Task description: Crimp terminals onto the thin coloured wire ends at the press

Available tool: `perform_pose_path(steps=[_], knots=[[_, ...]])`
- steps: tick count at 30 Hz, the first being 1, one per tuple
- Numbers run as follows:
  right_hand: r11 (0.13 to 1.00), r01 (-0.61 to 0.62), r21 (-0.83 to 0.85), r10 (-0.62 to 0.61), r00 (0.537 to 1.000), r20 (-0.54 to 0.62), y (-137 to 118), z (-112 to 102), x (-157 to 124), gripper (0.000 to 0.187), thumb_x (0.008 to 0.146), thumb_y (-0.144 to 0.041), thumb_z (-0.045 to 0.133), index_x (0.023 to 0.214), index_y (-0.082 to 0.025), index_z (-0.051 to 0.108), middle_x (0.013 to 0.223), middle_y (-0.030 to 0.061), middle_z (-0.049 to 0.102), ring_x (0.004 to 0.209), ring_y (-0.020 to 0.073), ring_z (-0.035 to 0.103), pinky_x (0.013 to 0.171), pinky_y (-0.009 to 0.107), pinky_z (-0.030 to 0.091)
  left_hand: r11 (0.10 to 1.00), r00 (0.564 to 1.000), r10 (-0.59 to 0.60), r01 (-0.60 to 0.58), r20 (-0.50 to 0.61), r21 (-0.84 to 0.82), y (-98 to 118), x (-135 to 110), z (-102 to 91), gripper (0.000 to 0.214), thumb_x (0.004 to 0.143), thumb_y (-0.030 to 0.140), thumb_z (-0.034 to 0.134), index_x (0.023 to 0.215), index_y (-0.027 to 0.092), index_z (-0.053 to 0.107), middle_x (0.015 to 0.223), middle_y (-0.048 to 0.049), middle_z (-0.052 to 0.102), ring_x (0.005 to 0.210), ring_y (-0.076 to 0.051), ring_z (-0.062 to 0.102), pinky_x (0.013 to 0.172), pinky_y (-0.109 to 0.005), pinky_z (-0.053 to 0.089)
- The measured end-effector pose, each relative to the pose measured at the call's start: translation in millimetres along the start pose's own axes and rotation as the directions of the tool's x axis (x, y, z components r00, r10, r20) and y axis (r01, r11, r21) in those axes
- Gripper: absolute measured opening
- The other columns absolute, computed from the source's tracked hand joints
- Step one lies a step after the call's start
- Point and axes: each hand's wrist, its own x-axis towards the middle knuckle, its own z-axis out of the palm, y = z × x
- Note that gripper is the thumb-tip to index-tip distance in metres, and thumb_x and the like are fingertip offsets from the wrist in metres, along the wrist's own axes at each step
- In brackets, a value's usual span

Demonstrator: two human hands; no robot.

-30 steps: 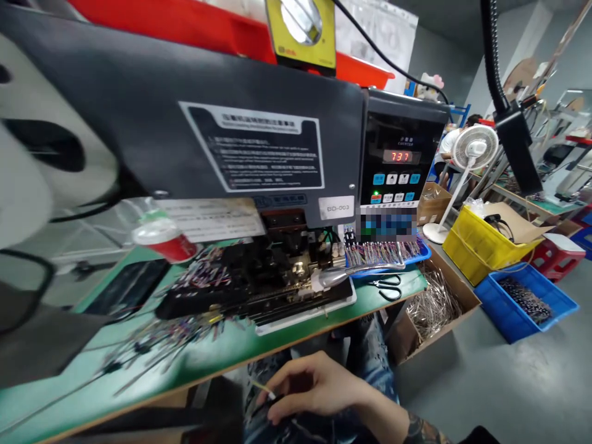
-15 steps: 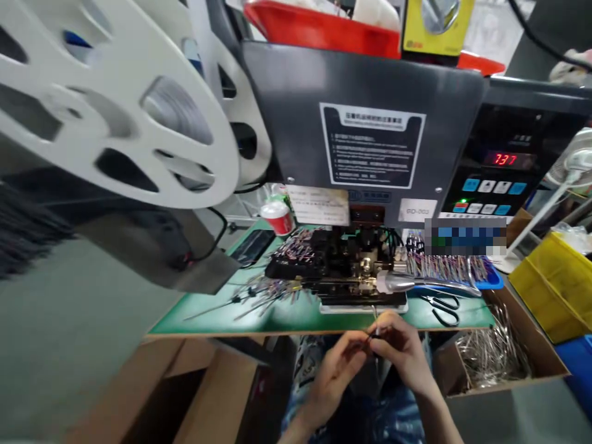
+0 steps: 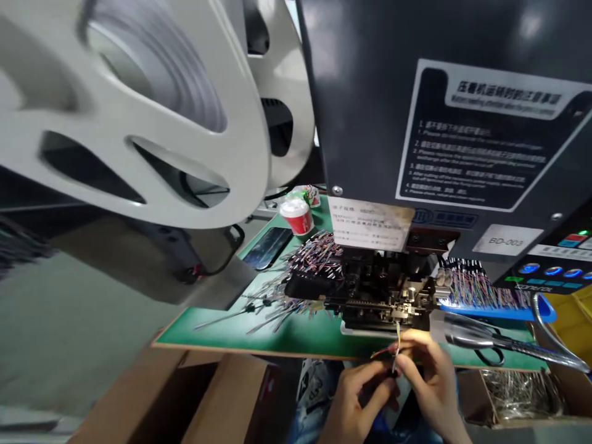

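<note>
My right hand pinches a few thin coloured wires between thumb and index finger. Their upper ends point up toward the metal die area of a crimping machine; whether they touch it I cannot tell. Below and to the left, my left hand has its thumb and fingers closed round the lower part of the same wires, near a dark piece partly hidden by the fingertips. A reddish wire end sticks out leftward between the hands. Both hands are just in front of the green table's edge.
White reels hang at upper left. Bundled wires lie left of the die, near a phone and red-white cup. To the right are a flexible lamp, a blue tray of wires and a carton of metal strips.
The view has moved closer to the machine and turned left. My hands have shifted, and the coloured wires now show upright above my right fingertips, near the die.
</note>
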Motion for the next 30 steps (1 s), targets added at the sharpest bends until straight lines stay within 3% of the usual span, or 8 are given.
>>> perform_pose_path(steps=[4,8,14,16,19,22,26,30], knots=[[0.990,0.112,-0.081,-0.118,0.990,-0.075,-6,0,3,0.012,0.100,-0.034,0.072,0.105,-0.025,0.077,0.098,0.0070,0.084,0.092,0.0264,0.080,0.086,0.036,0.062,0.997,0.999,0.037,-0.038,0.016,0.068,9,2,-2.6,0.023,0.097,0.034,0.066,0.091,0.021,0.083,0.076,-0.0063,0.081,0.064,-0.021,0.079,0.062,-0.020,0.060],[0.975,0.175,-0.138,-0.173,0.985,0.028,-15,-4,14,0.006,0.100,-0.025,0.071,0.100,-0.026,0.077,0.092,0.0024,0.084,0.085,0.0214,0.080,0.082,0.030,0.060,0.974,0.997,0.073,-0.068,-0.017,0.216,15,2,-4.9,0.017,0.092,0.024,0.066,0.088,0.022,0.082,0.075,-0.0041,0.083,0.064,-0.020,0.081,0.065,-0.019,0.061],[0.990,-0.107,0.089,0.092,0.982,0.162,-10,-5,13,0.019,0.098,-0.039,0.075,0.111,-0.025,0.079,0.104,0.0051,0.083,0.090,0.0216,0.077,0.084,0.029,0.059,0.967,0.997,0.049,-0.031,-0.065,0.253,16,2,-6.0,0.018,0.093,0.026,0.067,0.091,0.023,0.084,0.081,-0.0038,0.086,0.068,-0.021,0.082,0.069,-0.021,0.064],[0.977,-0.147,0.157,0.109,0.968,0.228,-7,-3,10,0.019,0.097,-0.043,0.077,0.107,-0.027,0.082,0.100,0.0037,0.082,0.089,0.0206,0.075,0.083,0.027,0.058,0.950,0.993,0.079,-0.047,-0.091,0.310,9,0,-7.8,0.017,0.093,0.028,0.069,0.090,0.024,0.085,0.083,-0.0051,0.086,0.071,-0.023,0.082,0.072,-0.024,0.064],[0.938,-0.195,0.286,0.128,0.963,0.238,-3,-1,5,0.018,0.095,-0.046,0.079,0.096,-0.028,0.084,0.095,0.0027,0.082,0.092,0.0206,0.075,0.085,0.026,0.057,0.919,0.984,0.108,-0.044,-0.143,0.392,3,-3,-14.3,0.012,0.085,0.034,0.083,0.091,0.025,0.086,0.090,-0.0071,0.087,0.084,-0.028,0.082,0.081,-0.030,0.064],[0.842,-0.352,0.408,0.250,0.926,0.283,1,-3,2,0.024,0.089,-0.049,0.084,0.090,-0.025,0.081,0.087,0.0025,0.081,0.077,0.0179,0.072,0.072,0.024,0.056,0.966,0.988,0.052,-0.012,-0.148,0.258,13,-4,-21.2,0.021,0.091,0.044,0.079,0.086,0.024,0.083,0.082,-0.0051,0.083,0.084,-0.026,0.078,0.081,-0.029,0.060],[0.751,-0.525,0.400,0.294,0.809,0.509,0,-5,5,0.034,0.088,-0.051,0.084,0.083,-0.019,0.072,0.069,0.0004,0.074,0.048,0.0087,0.049,0.047,0.019,0.039,0.996,0.986,-0.052,0.039,-0.156,-0.084,35,3,-21.5,0.030,0.098,0.049,0.070,0.100,0.021,0.080,0.090,-0.0049,0.076,0.068,-0.019,0.072,0.066,-0.026,0.058],[0.760,-0.540,0.363,0.230,0.745,0.626,-10,-3,12,0.040,0.089,-0.056,0.081,0.084,-0.018,0.072,0.065,-0.0006,0.070,0.045,0.0076,0.045,0.045,0.019,0.036,0.920,0.990,-0.136,0.136,0.025,-0.368,38,13,-16.9,0.033,0.089,0.051,0.081,0.091,0.018,0.079,0.098,-0.0062,0.071,0.056,-0.014,0.065,0.049,-0.024,0.057]])
